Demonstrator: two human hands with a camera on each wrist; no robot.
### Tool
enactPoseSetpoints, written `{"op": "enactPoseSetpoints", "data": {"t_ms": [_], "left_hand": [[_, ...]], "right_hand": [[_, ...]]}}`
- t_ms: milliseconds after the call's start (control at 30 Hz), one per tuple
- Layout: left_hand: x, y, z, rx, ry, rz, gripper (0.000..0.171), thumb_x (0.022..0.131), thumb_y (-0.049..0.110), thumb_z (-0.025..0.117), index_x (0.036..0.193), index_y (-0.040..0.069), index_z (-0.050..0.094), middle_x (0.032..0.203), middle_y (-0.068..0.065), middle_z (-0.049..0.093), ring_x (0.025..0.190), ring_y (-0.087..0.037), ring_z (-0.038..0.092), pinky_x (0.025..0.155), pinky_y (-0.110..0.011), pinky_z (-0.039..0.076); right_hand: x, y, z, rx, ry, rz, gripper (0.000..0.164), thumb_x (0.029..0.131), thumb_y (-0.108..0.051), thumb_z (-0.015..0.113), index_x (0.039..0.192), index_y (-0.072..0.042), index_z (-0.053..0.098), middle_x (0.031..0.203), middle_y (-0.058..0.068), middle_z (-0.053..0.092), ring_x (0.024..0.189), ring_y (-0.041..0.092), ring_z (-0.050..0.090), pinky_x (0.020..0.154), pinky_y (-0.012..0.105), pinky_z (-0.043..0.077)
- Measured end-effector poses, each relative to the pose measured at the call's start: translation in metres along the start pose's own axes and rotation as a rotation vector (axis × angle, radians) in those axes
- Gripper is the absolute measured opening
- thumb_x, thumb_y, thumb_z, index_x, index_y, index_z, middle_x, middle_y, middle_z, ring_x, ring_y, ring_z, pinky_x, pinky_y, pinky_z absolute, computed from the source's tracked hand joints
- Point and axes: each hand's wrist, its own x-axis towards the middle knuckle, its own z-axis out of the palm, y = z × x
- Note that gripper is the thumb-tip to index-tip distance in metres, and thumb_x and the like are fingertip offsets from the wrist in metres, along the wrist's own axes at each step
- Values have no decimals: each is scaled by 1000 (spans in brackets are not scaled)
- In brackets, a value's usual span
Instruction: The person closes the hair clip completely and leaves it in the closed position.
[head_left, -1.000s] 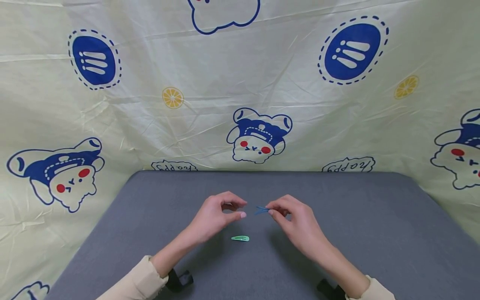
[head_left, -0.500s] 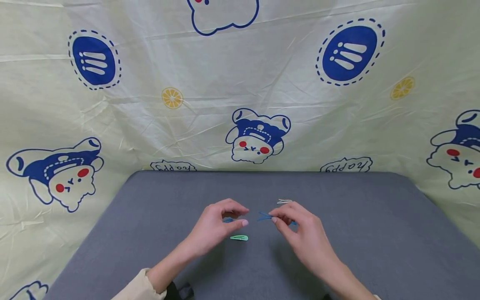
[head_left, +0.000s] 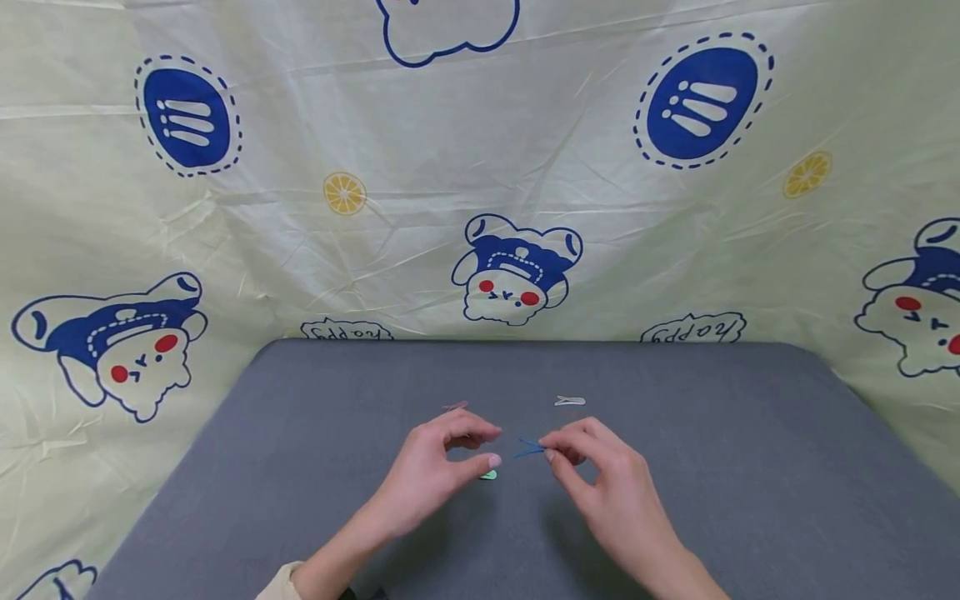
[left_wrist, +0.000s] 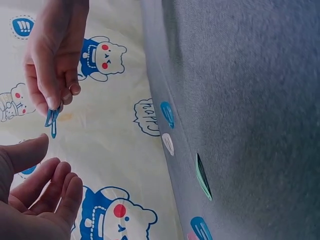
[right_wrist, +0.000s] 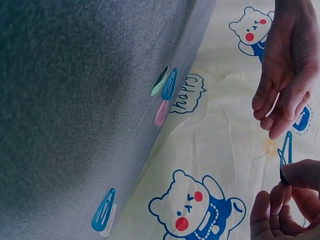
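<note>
Your right hand [head_left: 609,477] pinches a blue snap hair clip [head_left: 531,448] above the surface [head_left: 750,467]; your left hand [head_left: 437,468] faces it, fingers relaxed. A green clip [head_left: 490,475] lies below; farther off, a pink clip [head_left: 456,406] and a white clip [head_left: 570,401].

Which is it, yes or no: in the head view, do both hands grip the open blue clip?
No: only the right hand pinches the open clip, while the left hand is apart from it.
</note>
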Motion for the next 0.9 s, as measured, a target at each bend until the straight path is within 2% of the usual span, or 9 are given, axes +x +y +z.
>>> {"op": "enactPoseSetpoints", "data": {"t_ms": [67, 267, 500, 700, 900], "left_hand": [[-1, 1, 1, -9, 4, 2, 26, 84, 14, 80, 108, 20, 73, 101, 15, 67, 104, -7, 63, 107, -31, 37], [-3, 5, 2, -26, 15, -4, 26, 84, 16, 80, 108, 22, 73, 102, 17, 67, 108, -8, 60, 101, -32, 43], [-6, 8, 4, -3, 19, 46, 25, 83, 19, 81, 106, 27, 73, 101, 19, 66, 98, -9, 61, 99, -34, 45], [-7, 10, 8, 21, 0, 70, 23, 84, 21, 80, 106, 23, 74, 102, 18, 65, 97, -9, 61, 89, -33, 49], [-7, 10, 11, 42, -8, 89, 22, 84, 18, 80, 106, 16, 75, 102, 18, 64, 96, -9, 61, 87, -33, 51]], "right_hand": [[-1, -1, 0, 2, 0, 11, 30, 83, 3, 76, 95, -25, 73, 91, -19, 59, 76, 0, 56, 68, 16, 46], [-3, -3, -2, 22, -4, 22, 31, 83, 4, 75, 96, -24, 73, 92, -19, 59, 76, 1, 56, 68, 18, 47], [-5, -7, -1, 43, -37, 47, 29, 84, 2, 75, 98, -24, 73, 93, -19, 57, 76, 1, 55, 66, 21, 48], [-5, -9, -1, 49, -34, 39, 29, 83, 2, 76, 97, -23, 73, 91, -19, 57, 76, 1, 55, 67, 21, 49], [-5, -10, 0, 88, -13, -4, 30, 84, 2, 76, 98, -24, 73, 92, -17, 59, 77, 2, 55, 69, 17, 47]]}}
